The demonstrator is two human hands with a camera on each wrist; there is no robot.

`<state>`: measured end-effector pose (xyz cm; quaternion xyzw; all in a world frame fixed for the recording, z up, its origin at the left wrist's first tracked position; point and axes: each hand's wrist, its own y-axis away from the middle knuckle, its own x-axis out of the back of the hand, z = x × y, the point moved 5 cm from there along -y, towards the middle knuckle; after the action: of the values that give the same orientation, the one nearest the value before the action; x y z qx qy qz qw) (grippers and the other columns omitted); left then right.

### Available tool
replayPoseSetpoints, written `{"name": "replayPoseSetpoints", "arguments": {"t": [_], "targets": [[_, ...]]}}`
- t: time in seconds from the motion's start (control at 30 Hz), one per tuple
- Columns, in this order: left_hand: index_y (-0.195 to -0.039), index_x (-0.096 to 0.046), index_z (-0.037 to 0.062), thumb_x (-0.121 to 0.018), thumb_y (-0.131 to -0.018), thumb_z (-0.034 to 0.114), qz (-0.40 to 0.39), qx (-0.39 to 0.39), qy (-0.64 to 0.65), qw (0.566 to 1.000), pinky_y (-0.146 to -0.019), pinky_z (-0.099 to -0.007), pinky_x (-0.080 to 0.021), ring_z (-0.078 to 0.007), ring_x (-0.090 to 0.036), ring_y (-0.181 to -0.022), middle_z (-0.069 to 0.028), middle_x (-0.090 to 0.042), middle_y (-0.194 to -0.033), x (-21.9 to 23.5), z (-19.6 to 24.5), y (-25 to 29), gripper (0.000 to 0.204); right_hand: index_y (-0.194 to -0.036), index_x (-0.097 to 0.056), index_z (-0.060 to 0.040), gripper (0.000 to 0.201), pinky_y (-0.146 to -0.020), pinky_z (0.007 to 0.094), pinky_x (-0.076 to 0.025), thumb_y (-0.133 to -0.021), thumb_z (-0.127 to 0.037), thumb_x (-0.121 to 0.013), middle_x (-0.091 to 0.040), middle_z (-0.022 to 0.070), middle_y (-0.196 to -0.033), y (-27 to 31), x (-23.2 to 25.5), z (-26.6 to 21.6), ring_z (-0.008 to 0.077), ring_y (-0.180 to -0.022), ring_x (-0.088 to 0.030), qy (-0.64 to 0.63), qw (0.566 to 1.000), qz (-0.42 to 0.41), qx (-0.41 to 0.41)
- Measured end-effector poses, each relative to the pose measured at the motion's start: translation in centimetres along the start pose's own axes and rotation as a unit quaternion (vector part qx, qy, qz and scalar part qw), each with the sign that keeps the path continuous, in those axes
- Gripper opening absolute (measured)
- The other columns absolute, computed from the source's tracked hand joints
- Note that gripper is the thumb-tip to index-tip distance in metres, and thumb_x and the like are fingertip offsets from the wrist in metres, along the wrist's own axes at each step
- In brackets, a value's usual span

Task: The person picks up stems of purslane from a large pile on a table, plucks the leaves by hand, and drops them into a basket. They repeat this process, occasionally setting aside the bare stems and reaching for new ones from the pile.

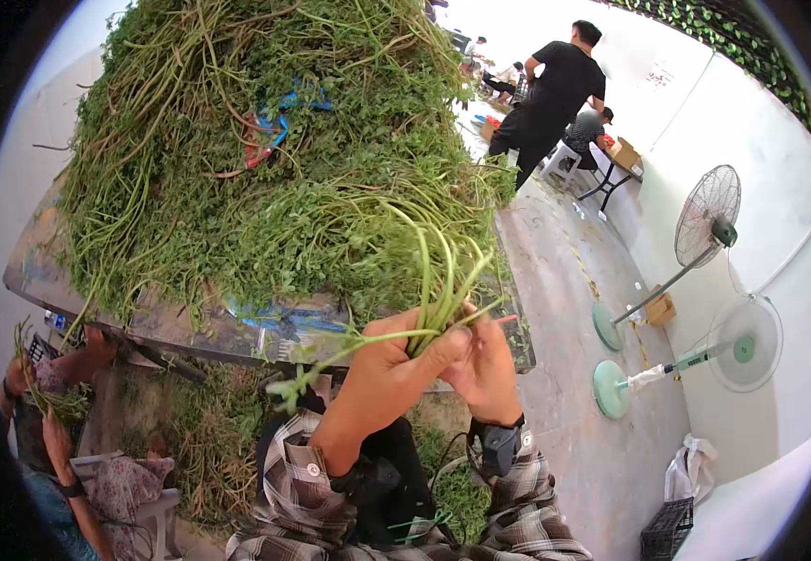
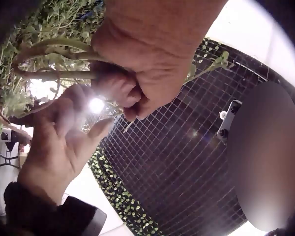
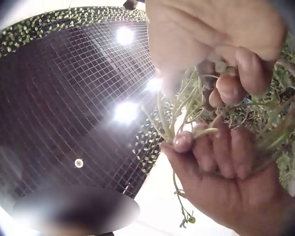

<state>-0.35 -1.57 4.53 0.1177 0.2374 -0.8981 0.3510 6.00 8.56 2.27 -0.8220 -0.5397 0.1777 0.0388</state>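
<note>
A bunch of green stems [image 1: 443, 280] stands up out of my left hand [image 1: 377, 379], whose fingers and thumb grip it near the lower ends; one leafy sprig hangs out toward the left. My right hand [image 1: 488, 369] is close against the bunch on its right side. The left wrist view has my left hand [image 2: 147, 54] round the looped stems [image 2: 59, 74], and my right hand [image 2: 54, 147] below with its thumb apart from loosely bent fingers. In the right wrist view, my right hand [image 3: 216, 44] is above my left hand [image 3: 231, 182], with thin stems between them.
A large heap of leafy greens [image 1: 265, 215] covers much of the table [image 1: 41, 271]. More greens lie on the floor below. Another person's hands hold greens at the lower left. Two fans [image 1: 709, 215] stand at the right, a black crate [image 1: 667, 528] at the lower right. People are farther back.
</note>
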Motion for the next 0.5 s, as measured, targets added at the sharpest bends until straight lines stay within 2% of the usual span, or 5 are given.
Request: {"name": "replayPoseSetpoints", "arguments": {"t": [0.1,0.17,0.2,0.33,0.5], "targets": [[-0.099,-0.063,0.0002,-0.062,-0.087,0.024,-0.063,-0.023,-0.028,0.997,-0.049,-0.0203,-0.032,-0.0027,-0.042,-0.058,0.0042,-0.055,-0.065,-0.5,0.3,0.1,0.027,-0.128,-0.031,-0.0003,0.051,-0.088,0.0355,-0.044,-0.096,-0.039,-0.037,-0.048,0.0151,-0.122,-0.3,1.8,-1.0,0.0239,-0.104,-0.054,0.175,0.976,-0.059,0.117],[-0.095,-0.063,0.0009,-0.062,-0.086,0.023,-0.115,0.01,-0.082,0.99,-0.049,-0.0222,-0.033,-0.004,-0.042,-0.057,0.0042,-0.054,-0.063,-1.0,-0.1,0.2,0.024,-0.13,-0.029,-0.0007,0.053,-0.089,0.0353,-0.044,-0.095,-0.038,-0.042,-0.046,0.0165,-0.124,-1.9,0.9,-2.2,0.0232,-0.106,-0.052,-0.2,0.977,-0.066,-0.029],[-0.095,-0.063,0.0009,-0.062,-0.086,0.023,-0.117,0.01,-0.081,0.99,-0.049,-0.0222,-0.033,-0.004,-0.042,-0.057,0.0042,-0.054,-0.063,-1.1,0.0,0.1,0.024,-0.13,-0.029,-0.0007,0.053,-0.089,0.0353,-0.044,-0.095,-0.038,-0.042,-0.046,0.0165,-0.124,-2.5,0.8,-2.8,0.0232,-0.106,-0.052,-0.199,0.978,-0.065,-0.027],[-0.087,-0.062,0.0004,-0.062,-0.085,0.022,-0.145,0.036,-0.149,0.978,-0.05,-0.023,-0.035,-0.0044,-0.042,-0.057,0.0042,-0.051,-0.062,-1.2,-0.6,0.0,0.021,-0.082,-0.055,-0.0027,0.028,-0.036,0.0217,-0.016,-0.092,-0.029,-0.051,-0.039,-0.0047,-0.055,-4.3,1.1,-4.1,0.0035,-0.04,-0.026,-0.173,0.982,0.01,-0.075],[-0.088,-0.058,0.0007,-0.061,-0.085,0.023,-0.068,0.044,-0.098,0.992,-0.048,-0.0233,-0.033,-0.0047,-0.042,-0.056,0.0047,-0.05,-0.066,-0.9,-0.4,-0.1,0.022,-0.082,-0.055,-0.0006,0.018,-0.04,0.021,-0.021,-0.087,-0.018,-0.058,-0.044,-0.0032,-0.059,-2.3,-0.4,-5.1,0.0033,-0.043,-0.031,0.039,0.997,0.057,-0.041]]}}
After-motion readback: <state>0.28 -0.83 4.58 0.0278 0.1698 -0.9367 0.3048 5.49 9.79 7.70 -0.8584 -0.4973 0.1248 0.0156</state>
